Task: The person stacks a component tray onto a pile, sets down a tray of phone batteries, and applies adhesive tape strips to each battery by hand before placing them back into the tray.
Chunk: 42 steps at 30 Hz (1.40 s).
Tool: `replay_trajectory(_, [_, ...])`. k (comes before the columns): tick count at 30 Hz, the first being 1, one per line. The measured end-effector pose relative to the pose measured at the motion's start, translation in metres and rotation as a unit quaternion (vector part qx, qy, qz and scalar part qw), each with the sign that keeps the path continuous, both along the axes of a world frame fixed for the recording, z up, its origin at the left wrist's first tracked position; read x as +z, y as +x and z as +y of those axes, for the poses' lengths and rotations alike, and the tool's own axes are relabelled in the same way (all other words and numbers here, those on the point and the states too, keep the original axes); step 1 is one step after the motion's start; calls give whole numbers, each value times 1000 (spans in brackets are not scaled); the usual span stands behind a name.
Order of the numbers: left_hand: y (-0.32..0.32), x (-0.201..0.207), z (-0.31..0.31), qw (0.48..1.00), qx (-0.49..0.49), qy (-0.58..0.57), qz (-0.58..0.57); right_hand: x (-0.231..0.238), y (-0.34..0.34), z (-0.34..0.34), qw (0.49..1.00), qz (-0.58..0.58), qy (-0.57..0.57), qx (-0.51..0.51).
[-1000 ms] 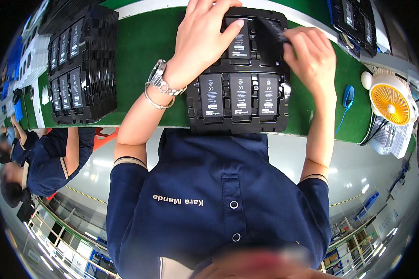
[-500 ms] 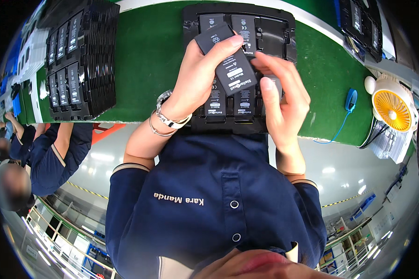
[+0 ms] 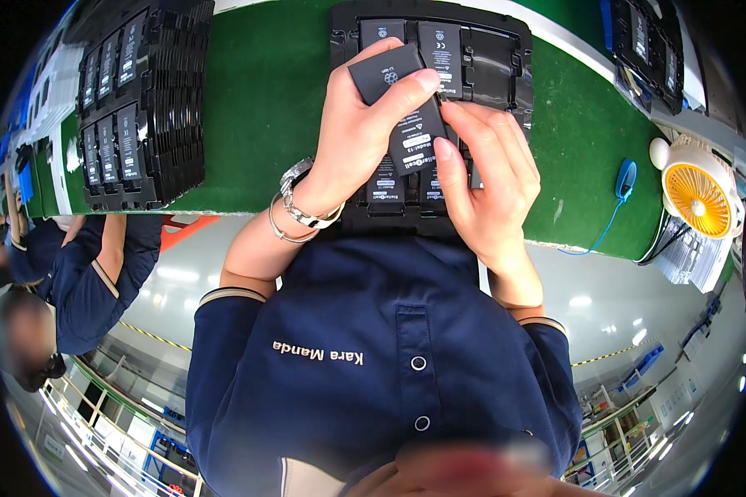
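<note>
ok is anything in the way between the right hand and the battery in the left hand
Nothing visible: the right hand's fingertips are right beside the edge of the black battery in the left hand. The tray lies underneath.

The head camera is the left unit of a pair worn side by side on the person's head. It sits above the left hand (image 3: 365,124) and right hand (image 3: 493,170) and faces steeply downward. Viewing range is short: both hands appear large. The shirt (image 3: 348,311) fills the area below the hands, on the wearer's side. The bench (image 3: 253,116) extends beyond them and to both sides. The fisheye field is wide, spanning from the tray stack (image 3: 178,108) left of the hands to the fan (image 3: 696,204) right of them. Straight edges bend toward the dark rim.
</note>
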<state>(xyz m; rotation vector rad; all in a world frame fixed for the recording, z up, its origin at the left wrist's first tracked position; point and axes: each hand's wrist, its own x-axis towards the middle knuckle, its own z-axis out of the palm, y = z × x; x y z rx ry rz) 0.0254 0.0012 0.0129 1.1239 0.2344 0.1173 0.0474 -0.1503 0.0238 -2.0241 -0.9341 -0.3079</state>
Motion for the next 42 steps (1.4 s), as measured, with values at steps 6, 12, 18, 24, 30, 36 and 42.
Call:
replay_trajectory(6, [-2, 2, -3, 999, -5, 40, -18, 4, 3, -2, 998, -64, -19, 8])
replay_trajectory(12, [-4, 10, -1, 996, -10, 82, -27, 4, 12, -10, 997, 21, 34, 71])
replay_trajectory(18, [-5, 7, -4, 993, -33, 109, -28, 6, 4, -6, 911, 365, 190, 23])
replay_trajectory(24, [-8, 4, -7, 988, -30, 147, -38, 6, 5, -7, 918, 360, 161, 33])
replay_trajectory(30, [-10, 1, -7, 983, -41, 171, -58, 9, 6, -10, 971, 232, 62, 18])
replay_trajectory(36, [-9, 5, -6, 991, -42, 124, -33, 9, 6, -9, 870, 448, 204, 33])
replay_trajectory(42, [-9, 4, -7, 994, -44, 98, -26, 9, 6, -11, 876, 455, 153, 41])
